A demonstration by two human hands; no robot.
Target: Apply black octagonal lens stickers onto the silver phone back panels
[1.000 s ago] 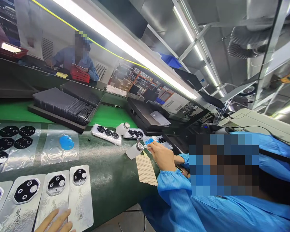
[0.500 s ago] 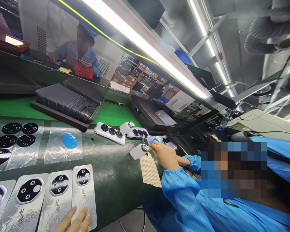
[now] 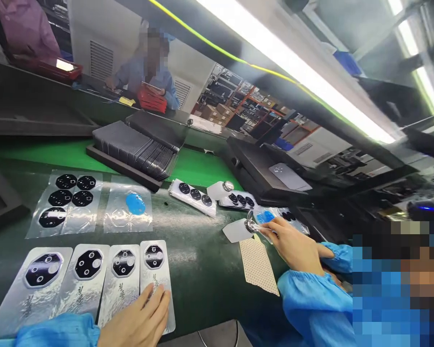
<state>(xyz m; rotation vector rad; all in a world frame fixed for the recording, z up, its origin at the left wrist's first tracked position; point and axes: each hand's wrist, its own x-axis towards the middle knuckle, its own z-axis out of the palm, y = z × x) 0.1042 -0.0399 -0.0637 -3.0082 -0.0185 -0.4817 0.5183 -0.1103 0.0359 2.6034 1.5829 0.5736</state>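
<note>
My left hand (image 3: 137, 315) reaches in from the bottom left in a blue sleeve. Its outstretched fingers lie on the rightmost silver phone back panel (image 3: 169, 308); the thumb is hidden. Several such panels lie side by side, each with a black octagonal camera piece, such as the left one (image 3: 43, 270). Behind them lies a clear film sheet (image 3: 34, 229) with several black octagonal pieces (image 3: 65, 181). Beside it is another film sheet (image 3: 112, 221) bearing a blue piece (image 3: 135, 204). My right hand is out of view.
To the right, a co-worker's hand (image 3: 292, 243) is at a white bottle (image 3: 237, 231) with a metal top, near a dotted beige sheet (image 3: 258, 265). Behind are a second bottle (image 3: 217, 190), wrapped stacks of black pieces (image 3: 193, 205), a rack of dark sheets (image 3: 126, 144) and a black case (image 3: 256, 168).
The view has swung left, so the bench things appear farther right. More of my left hand and its sleeve shows; its fingers remain on the rightmost panel.
</note>
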